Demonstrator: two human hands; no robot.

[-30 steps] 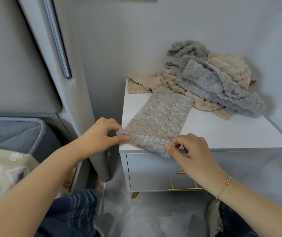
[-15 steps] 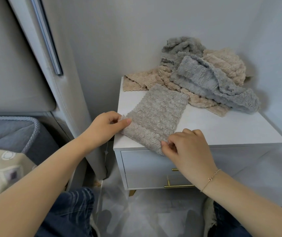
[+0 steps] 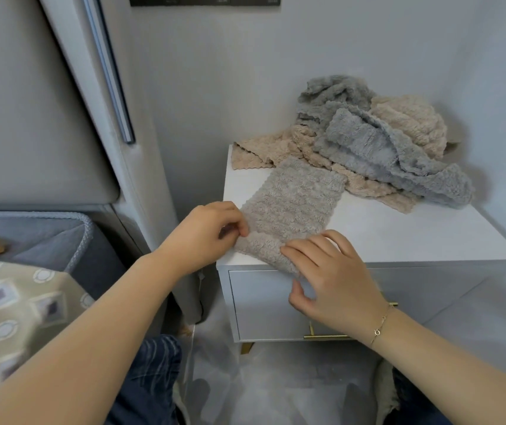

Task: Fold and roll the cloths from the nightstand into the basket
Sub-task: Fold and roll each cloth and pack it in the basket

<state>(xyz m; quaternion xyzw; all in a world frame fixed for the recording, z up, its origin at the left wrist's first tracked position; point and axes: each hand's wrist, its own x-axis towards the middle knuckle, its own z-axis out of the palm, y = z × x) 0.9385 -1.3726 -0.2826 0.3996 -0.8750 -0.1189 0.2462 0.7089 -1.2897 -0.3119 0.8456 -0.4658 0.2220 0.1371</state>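
A taupe fluffy cloth [image 3: 294, 204], folded into a long strip, lies on the white nightstand [image 3: 399, 234] with its near end curled over the front edge. My left hand [image 3: 205, 234] pinches the near left corner of that curled end. My right hand [image 3: 331, 277] presses its fingers on the near right part of the roll, thumb under the edge. Behind it sits a heap of loose cloths: a grey-blue one [image 3: 380, 148] draped over beige ones [image 3: 408, 118]. A grey basket [image 3: 82, 228] with a rope rim stands at the far left on the bed.
A padded grey headboard [image 3: 46, 118] and its upright panel stand close to the nightstand's left side. A patterned beige bed cover [image 3: 15, 317] lies at lower left. The nightstand drawer has a gold handle [image 3: 325, 336]. Grey floor lies below, my knees at the bottom.
The cloth's near end has been turned up into the start of a roll. Both hands have shifted slightly forward on it; the view has tilted a little.
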